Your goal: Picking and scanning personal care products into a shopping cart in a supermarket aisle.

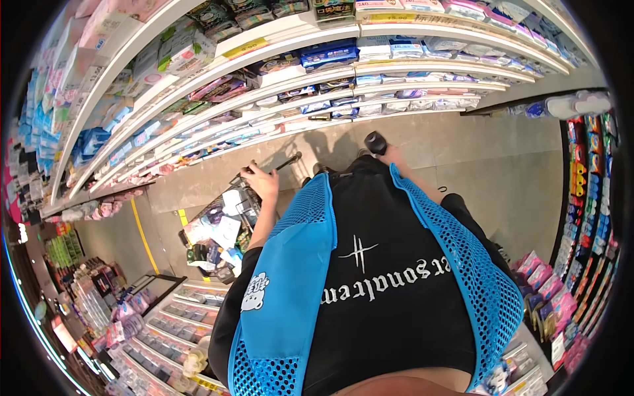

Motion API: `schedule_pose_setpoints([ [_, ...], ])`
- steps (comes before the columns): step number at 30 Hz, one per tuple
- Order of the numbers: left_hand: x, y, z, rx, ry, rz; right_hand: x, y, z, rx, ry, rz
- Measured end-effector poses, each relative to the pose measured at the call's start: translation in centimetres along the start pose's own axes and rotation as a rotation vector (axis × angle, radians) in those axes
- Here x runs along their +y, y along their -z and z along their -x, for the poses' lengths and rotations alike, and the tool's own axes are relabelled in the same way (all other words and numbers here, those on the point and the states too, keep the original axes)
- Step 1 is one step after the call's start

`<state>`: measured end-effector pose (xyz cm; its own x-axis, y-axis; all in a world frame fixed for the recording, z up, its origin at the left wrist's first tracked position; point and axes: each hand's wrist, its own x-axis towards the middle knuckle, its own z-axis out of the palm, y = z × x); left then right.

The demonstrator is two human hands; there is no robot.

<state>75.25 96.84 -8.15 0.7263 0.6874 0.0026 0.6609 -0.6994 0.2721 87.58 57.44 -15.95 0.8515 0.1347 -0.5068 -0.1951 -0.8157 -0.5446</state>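
My left hand (261, 181) lies across the dark handle bar (288, 162) of a wire shopping cart, its fingers curled over the bar and its thumb to the right. The cart's basket (237, 184) is filled with a jumble of packages (223, 231), some white, some dark, some blue. In my right hand (394, 154) is a black rounded object (376, 142), held low ahead of my body; its exact kind cannot be told. A blue mesh vest (292, 277) hangs unzipped over my black shirt (386, 317).
Ahead, long white shelves (307, 34) carry packaged hygiene goods and price labels. Grey floor (485, 163) runs along their base, with a yellow line (143, 235) on the left. Low racks (173, 336) stand behind me on the left, and a snack-coloured rack (579, 198) stands on the right.
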Motion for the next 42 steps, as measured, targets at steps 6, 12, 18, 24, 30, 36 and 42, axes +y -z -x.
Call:
schedule_pose_setpoints([
  [6,0.6,-1.2,-0.5,-0.113,-0.227,0.105,-2.5,2.9,2.5,0.194,0.001,-0.142],
  [12,2.7,-1.9,-0.5,-0.254,-0.185,0.006,-8.5,5.3,3.1,0.08,0.171,-0.226],
  [18,5.2,0.2,-1.0,-0.407,-0.091,0.009,-15.4,6.4,6.3,0.052,0.419,-0.251],
  [24,9.1,4.7,-4.5,-0.487,-0.289,-0.139,-17.3,7.3,9.3,-0.025,0.388,-0.236],
  [30,17.7,5.5,-10.5,-0.054,-0.795,0.364,-17.5,7.7,10.1,0.044,0.333,-0.272],
  [36,24.4,4.2,-14.5,0.085,-0.947,0.266,-16.6,7.7,11.3,0.165,0.371,-0.328],
  [42,26.5,2.3,-16.4,-0.026,-0.942,-0.024,-14.9,7.8,11.7,0.245,0.289,-0.389],
])
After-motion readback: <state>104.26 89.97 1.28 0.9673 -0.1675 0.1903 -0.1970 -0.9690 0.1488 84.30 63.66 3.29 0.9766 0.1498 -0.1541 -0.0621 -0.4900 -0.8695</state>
